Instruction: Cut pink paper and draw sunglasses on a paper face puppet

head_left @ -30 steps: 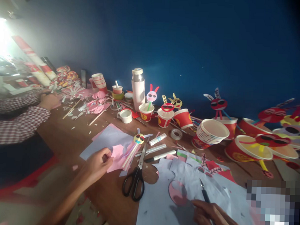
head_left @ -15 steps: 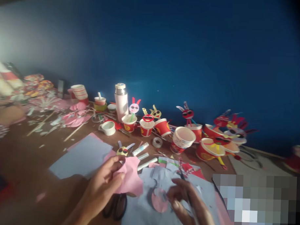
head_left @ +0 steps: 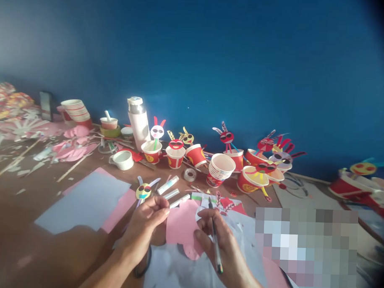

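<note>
A pink piece of paper [head_left: 182, 227] with cut, curved edges is held up at the centre. My left hand [head_left: 143, 226] pinches its left side between thumb and fingers. My right hand [head_left: 221, 246] holds a pen [head_left: 216, 250] across its fingers, while its thumb and fingertips meet the paper's right edge. A rounded pink part [head_left: 193, 252] shows at the paper's lower end; I cannot tell if it is a separate piece. Underneath lie blue-grey sheets [head_left: 171, 273]. A black scissor handle [head_left: 143, 264] peeks out under my left wrist.
Behind the hands stand paper cups [head_left: 222, 168] and a thermos [head_left: 138, 121], along with stick figures with paper faces [head_left: 143, 192]. White tubes [head_left: 168, 185] and a tape roll [head_left: 190, 174] lie nearer. Blue and pink sheets [head_left: 83, 199] rest at left, beside paper scraps [head_left: 72, 150].
The pink paper has moved right and is turned flatter. My right hand, pen still in it, has come up to its right edge. The view has swung to the right.
</note>
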The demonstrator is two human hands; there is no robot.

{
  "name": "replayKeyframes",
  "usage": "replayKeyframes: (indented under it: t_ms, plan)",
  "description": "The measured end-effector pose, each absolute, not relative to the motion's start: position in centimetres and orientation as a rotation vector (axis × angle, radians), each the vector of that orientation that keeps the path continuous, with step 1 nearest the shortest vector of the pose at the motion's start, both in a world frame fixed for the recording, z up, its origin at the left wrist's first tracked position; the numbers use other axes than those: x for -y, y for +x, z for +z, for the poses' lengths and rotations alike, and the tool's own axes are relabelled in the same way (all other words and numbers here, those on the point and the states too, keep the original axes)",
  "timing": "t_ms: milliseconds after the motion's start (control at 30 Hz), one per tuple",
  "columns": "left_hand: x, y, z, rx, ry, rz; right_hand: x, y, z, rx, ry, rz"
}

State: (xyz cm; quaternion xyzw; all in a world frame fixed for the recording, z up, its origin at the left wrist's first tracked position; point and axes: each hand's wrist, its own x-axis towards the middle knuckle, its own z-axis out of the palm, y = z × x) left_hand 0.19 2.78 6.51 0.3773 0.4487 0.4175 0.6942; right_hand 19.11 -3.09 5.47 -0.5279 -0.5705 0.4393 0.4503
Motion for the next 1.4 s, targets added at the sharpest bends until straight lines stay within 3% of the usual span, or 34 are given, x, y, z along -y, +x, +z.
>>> replayKeyframes:
  t_ms: [200,333,567,700,1067,1267,1400]
  plan:
    - [-1.8,-0.2,5.3,-0.978,0.941,0.783,2.4,18.7,4.9,1.518,-1.321,0.976]
    - [-2.0,-2.6,4.8,-1.082,0.934,0.938,1.6,20.0,5.4,1.763,-1.410,0.866]
    - [-2.7,-7.1,4.8,-1.118,0.633,1.263,-1.2,22.8,5.8,2.523,-1.860,0.111]
    - [-1.8,-7.5,4.8,-1.121,0.551,1.345,-3.9,20.6,5.2,2.550,-1.969,-0.039]
    - [-1.5,-9.4,5.7,-1.088,0.415,1.551,-3.6,18.4,6.3,2.520,-2.030,-0.102]
    - [-1.4,-10.4,6.1,-1.089,0.376,1.675,-0.3,11.0,5.3,2.599,-1.563,0.254]
    - [-0.7,-11.0,5.9,-1.103,0.352,1.687,0.6,6.6,5.0,2.565,-1.553,0.298]
